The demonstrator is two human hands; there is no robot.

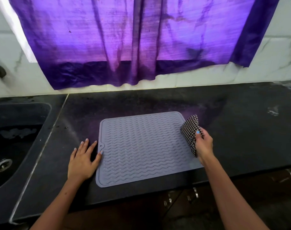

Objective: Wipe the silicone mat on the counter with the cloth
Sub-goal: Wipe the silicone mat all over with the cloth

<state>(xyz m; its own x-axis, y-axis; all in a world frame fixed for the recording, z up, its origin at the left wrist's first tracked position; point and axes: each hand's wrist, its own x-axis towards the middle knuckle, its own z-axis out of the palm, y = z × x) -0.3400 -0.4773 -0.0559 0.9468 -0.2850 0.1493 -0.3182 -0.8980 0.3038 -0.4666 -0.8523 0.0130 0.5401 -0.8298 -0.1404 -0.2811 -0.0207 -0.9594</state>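
Observation:
A grey silicone mat (141, 146) with wavy ridges lies flat on the dark counter (241, 130), near its front edge. My left hand (83, 161) rests flat on the counter, fingers spread, with the thumb touching the mat's left edge. My right hand (203, 145) is at the mat's right edge and grips a black-and-white checked cloth (190, 130). The cloth is held up, its top corner raised above the mat's far right corner and its lower end hanging beside my wrist.
A dark sink (13, 146) with a metal drain (2, 165) is set into the counter at the left. A purple curtain (133, 39) hangs over the white tiled wall behind. Cabinet handles (195, 193) show below the counter's front edge.

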